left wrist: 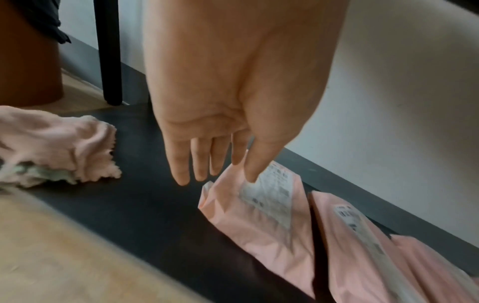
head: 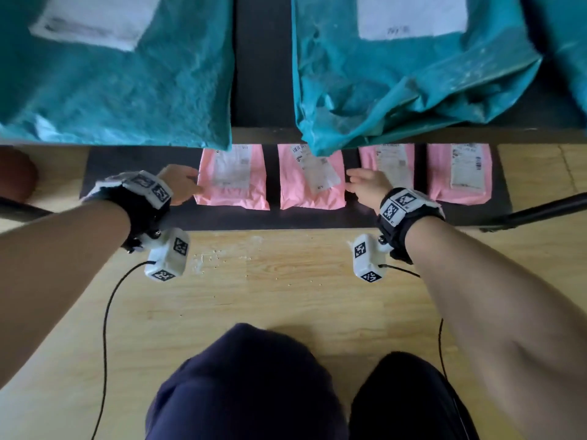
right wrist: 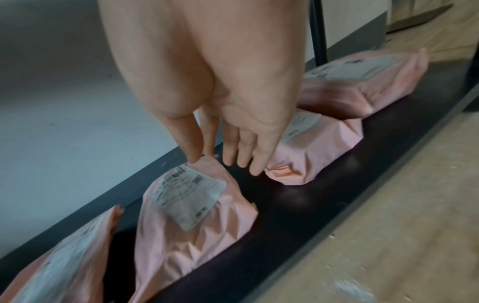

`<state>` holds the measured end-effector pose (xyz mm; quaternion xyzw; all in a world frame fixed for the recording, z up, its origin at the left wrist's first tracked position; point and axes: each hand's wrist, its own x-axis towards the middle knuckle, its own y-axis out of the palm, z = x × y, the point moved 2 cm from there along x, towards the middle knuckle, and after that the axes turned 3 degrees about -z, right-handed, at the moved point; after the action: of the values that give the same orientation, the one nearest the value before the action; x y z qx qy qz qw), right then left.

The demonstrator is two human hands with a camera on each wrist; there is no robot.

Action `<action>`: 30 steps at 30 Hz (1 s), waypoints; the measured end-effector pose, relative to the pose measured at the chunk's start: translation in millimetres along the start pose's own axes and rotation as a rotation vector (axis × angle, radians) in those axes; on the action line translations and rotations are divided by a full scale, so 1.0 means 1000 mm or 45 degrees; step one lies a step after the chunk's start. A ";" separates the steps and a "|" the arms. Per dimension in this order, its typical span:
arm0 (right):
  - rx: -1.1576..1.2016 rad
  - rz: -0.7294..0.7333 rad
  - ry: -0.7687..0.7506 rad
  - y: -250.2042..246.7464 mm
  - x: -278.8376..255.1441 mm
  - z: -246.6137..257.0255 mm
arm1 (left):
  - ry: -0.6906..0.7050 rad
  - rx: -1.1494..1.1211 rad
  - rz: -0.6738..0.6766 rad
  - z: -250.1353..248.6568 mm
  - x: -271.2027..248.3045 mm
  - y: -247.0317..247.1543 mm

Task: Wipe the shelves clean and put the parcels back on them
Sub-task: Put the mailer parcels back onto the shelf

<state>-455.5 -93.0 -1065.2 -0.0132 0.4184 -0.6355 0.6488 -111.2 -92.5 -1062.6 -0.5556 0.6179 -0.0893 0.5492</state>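
Several pink parcels lie in a row on the low black shelf (head: 133, 163). My left hand (head: 182, 184) (left wrist: 215, 176) hangs with straight fingers at the left edge of the leftmost pink parcel (head: 233, 179) (left wrist: 259, 221), its thumb tip over the label. My right hand (head: 365, 185) (right wrist: 225, 164) is also open, fingers pointing down between the second pink parcel (head: 311, 182) (right wrist: 189, 221) and the third pink parcel (head: 395, 163) (right wrist: 313, 151). It holds nothing. A crumpled pink cloth (left wrist: 57, 147) lies on the shelf's left end. Two teal parcels (head: 120, 68) (head: 409, 77) rest on the upper shelf (head: 263, 58).
A brown bin (head: 16, 176) (left wrist: 28, 61) stands left of the shelf. Black frame posts (left wrist: 107, 51) (right wrist: 317, 30) rise at both shelf ends. A fourth pink parcel (head: 459, 176) sits at the right end. Wooden floor (head: 286, 281) lies in front, with my knees below.
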 end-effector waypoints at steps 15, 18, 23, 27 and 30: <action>-0.412 0.384 -0.175 -0.065 -0.230 0.092 | 0.103 0.273 0.121 -0.024 -0.282 -0.065; -0.454 0.419 -0.228 -0.088 -0.292 0.129 | 0.102 0.333 0.126 -0.032 -0.349 -0.101; -0.582 0.512 -0.326 -0.125 -0.393 0.198 | 0.016 0.268 0.069 -0.038 -0.459 -0.169; -0.642 0.553 -0.410 -0.135 -0.470 0.252 | -0.067 0.115 -0.002 -0.036 -0.536 -0.219; -0.717 0.621 -0.459 -0.119 -0.522 0.289 | -0.112 0.016 -0.024 -0.026 -0.581 -0.246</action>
<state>-308.1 171.9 -537.1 -0.2016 0.4463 -0.3112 0.8145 -114.4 260.0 -539.2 -0.5612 0.5872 -0.0738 0.5786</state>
